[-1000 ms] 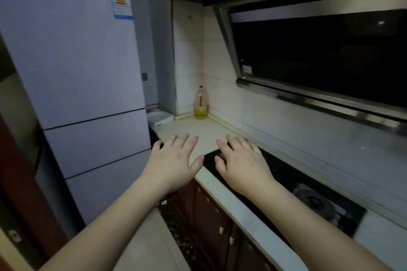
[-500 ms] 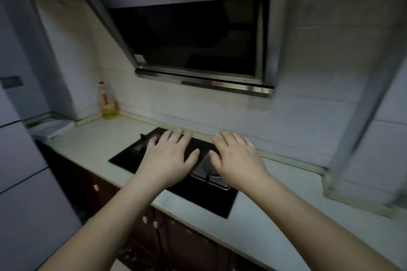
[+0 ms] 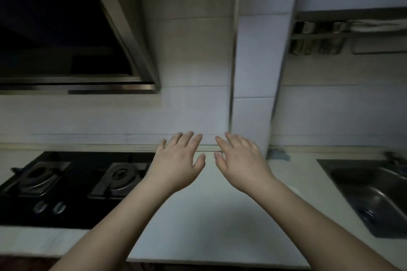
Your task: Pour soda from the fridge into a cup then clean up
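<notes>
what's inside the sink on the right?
The sink basin shows bare dark metal with a drain near its front left. No cup or dishes in the visible part. Its right portion runs out of frame, so anything there is unseen. A faucet base sits behind it.

Stove [image 3: 72, 185] left, sink [image 3: 374, 196] right

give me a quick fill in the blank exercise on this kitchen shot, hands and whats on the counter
1. Both the left hand and the right hand are held with fingers spread and hold ____.
2. The gas hob set into the counter has ____ burners.
3. On the person's right side, sunk into the counter, is a metal ____.
4. The range hood hangs above the ____.

Missing words: nothing; two; sink; hob
</notes>
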Demonstrator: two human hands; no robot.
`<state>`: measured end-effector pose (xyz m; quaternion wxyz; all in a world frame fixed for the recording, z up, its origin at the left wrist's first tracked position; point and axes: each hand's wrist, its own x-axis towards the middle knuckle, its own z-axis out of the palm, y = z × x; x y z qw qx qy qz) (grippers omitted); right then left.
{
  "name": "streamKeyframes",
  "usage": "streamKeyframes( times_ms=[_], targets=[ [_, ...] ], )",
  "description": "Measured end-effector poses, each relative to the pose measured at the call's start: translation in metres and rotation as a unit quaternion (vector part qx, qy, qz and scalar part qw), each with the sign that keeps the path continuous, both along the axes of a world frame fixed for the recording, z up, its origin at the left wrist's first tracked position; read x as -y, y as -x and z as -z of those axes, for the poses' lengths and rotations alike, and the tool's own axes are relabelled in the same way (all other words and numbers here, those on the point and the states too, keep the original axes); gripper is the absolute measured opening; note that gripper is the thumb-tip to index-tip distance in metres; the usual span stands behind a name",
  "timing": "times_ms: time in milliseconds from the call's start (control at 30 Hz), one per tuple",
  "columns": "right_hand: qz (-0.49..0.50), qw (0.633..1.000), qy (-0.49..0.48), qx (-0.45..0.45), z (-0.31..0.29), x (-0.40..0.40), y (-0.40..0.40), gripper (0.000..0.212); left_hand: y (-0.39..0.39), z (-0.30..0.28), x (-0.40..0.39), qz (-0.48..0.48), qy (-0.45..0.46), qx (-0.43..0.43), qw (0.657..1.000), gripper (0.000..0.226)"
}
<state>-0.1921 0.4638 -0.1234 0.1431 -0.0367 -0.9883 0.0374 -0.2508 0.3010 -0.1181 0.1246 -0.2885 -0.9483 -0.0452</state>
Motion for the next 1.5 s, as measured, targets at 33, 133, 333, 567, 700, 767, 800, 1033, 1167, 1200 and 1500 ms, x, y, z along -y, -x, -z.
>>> streamKeyframes(
  times_ms=[33,133,333,567,700,767,800,1033,1167,1200,1500],
  targets=[
    [0.013,1.0,0.001,0.004,0.001,-0.013,-0.004,0.079,-0.001,0.001,-0.016,0.015,0.002,0.004,1.0,0.059],
    [0.053,0.999,0.003,0.014,0.007,-0.05,-0.014,0.061,-0.002,0.007,-0.061,0.059,0.014,0.005,0.998,0.059],
    [0.125,0.992,0.011,0.02,0.031,-0.101,-0.023,0.075,0.007,0.032,-0.122,0.121,0.024,0.019,0.992,0.072],
    [0.173,0.984,0.02,0.04,0.061,-0.137,-0.022,0.073,0.025,0.073,-0.165,0.177,0.024,0.041,0.983,0.082],
    [0.194,0.979,0.031,0.063,0.074,-0.149,-0.016,0.056,0.036,0.094,-0.183,0.205,0.046,0.053,0.976,0.08],
    [0.202,0.976,0.034,0.076,0.081,-0.154,-0.015,0.055,0.041,0.104,-0.192,0.213,0.055,0.047,0.974,0.076],
    [0.204,0.975,0.037,0.083,0.084,-0.156,-0.014,0.056,0.043,0.109,-0.196,0.218,0.058,0.048,0.973,0.074],
    [0.197,0.972,0.053,0.119,0.115,-0.185,-0.009,0.06,0.047,0.156,-0.224,0.234,0.07,0.085,0.966,0.063],
    [0.168,0.973,0.07,0.139,0.147,-0.204,-0.005,0.06,0.048,0.187,-0.241,0.22,0.078,0.105,0.967,0.058],
    [0.157,0.974,0.075,0.143,0.155,-0.21,-0.004,0.06,0.049,0.196,-0.245,0.21,0.08,0.116,0.968,0.057],
    [0.032,0.969,0.123,0.214,0.217,-0.278,0.008,0.072,0.03,0.253,-0.264,0.084,0.077,0.229,0.967,0.063]
  ],
)
